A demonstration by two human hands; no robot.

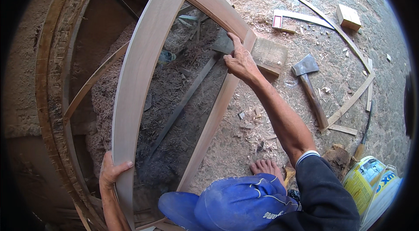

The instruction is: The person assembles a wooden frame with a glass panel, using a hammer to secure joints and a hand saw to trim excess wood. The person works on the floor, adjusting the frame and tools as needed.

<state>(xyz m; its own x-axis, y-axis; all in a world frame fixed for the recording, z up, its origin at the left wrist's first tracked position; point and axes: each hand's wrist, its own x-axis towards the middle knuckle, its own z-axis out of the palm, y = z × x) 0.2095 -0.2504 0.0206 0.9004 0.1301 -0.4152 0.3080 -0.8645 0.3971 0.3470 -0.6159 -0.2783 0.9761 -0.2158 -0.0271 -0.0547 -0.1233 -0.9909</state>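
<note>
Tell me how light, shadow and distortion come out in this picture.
Head view: black corners surround the round image; the ground at upper right is bright, while the left side is dim; through the pane of the wooden frame, the ground looks darker than beside it; the axe looks clearly focused; fisheye bending likely curves edges near the rim.
</note>
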